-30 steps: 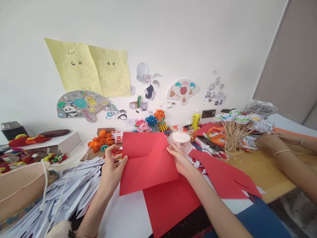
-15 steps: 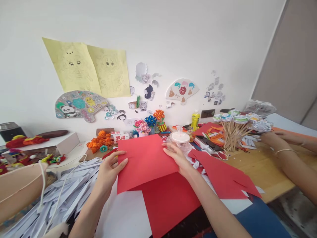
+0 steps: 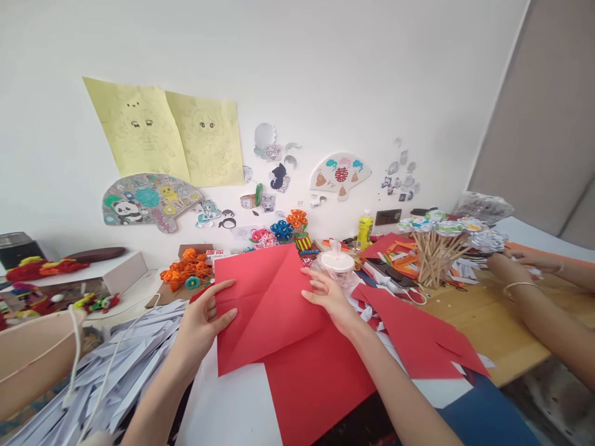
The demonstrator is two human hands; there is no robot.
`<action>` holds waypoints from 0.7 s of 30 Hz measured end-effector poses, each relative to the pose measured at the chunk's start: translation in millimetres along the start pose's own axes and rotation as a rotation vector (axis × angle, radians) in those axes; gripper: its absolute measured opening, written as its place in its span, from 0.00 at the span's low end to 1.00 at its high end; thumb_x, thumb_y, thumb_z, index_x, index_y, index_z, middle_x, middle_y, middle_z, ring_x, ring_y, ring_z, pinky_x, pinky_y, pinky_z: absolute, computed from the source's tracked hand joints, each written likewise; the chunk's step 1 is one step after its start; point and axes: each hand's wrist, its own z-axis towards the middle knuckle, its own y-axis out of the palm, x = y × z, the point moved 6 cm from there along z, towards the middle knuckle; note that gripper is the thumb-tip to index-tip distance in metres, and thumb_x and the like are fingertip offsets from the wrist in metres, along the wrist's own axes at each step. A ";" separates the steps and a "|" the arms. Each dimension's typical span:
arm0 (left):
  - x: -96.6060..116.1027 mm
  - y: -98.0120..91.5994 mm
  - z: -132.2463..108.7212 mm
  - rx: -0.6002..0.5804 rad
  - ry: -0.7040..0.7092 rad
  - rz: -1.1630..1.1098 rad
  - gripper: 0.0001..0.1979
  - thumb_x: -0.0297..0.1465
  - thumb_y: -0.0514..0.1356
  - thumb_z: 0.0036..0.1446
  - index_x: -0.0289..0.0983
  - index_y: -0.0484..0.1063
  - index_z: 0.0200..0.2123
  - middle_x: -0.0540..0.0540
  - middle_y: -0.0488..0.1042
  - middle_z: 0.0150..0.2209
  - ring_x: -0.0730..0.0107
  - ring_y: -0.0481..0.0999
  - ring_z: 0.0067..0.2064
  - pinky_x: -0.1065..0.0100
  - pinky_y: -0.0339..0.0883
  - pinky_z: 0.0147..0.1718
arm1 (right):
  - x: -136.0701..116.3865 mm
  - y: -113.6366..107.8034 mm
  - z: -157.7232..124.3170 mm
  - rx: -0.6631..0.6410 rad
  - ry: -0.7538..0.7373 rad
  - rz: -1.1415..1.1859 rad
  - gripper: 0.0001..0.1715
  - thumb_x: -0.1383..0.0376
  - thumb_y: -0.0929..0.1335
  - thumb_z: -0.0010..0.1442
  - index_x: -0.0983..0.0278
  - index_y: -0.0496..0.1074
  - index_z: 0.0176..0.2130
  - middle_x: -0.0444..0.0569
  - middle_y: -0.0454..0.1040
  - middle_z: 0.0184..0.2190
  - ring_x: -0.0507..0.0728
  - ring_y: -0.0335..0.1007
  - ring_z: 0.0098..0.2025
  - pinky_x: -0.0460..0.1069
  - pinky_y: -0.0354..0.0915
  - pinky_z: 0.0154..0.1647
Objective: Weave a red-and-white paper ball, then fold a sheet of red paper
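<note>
A square sheet of red paper (image 3: 267,310) with a diagonal crease and a fainter cross crease is held up and tilted in front of me. My left hand (image 3: 204,319) pinches its left edge between thumb and fingers. On the opposite edge, my right hand (image 3: 332,300) grips the sheet, its fingertips near the upper right corner. Below lies a larger red sheet (image 3: 320,378), partly covered by the held one. White paper (image 3: 227,412) sits under both, on the left.
Folded white paper strips (image 3: 121,365) heap at the left. More red paper (image 3: 418,334) and a plastic cup (image 3: 337,263) lie right. Flowers on sticks (image 3: 439,248) stand beyond, near another person's arms (image 3: 534,291). Orange flowers (image 3: 188,269) sit at the back left.
The held red sheet now faces me with its creases showing, where before it looked smooth. Both hands keep hold of its edges. The view has shifted slightly.
</note>
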 end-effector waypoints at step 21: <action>-5.2 -14.8 10.0 0.079 0.193 0.437 0.22 0.44 0.60 0.51 0.42 0.71 0.47 0.46 0.78 0.43 0.59 0.78 0.39 0.62 0.73 0.37 | 0.4 -4.0 9.5 0.125 -0.236 -0.239 0.17 0.55 0.75 0.45 0.64 0.78 0.32 0.49 0.74 0.30 0.56 0.68 0.32 0.51 0.67 0.35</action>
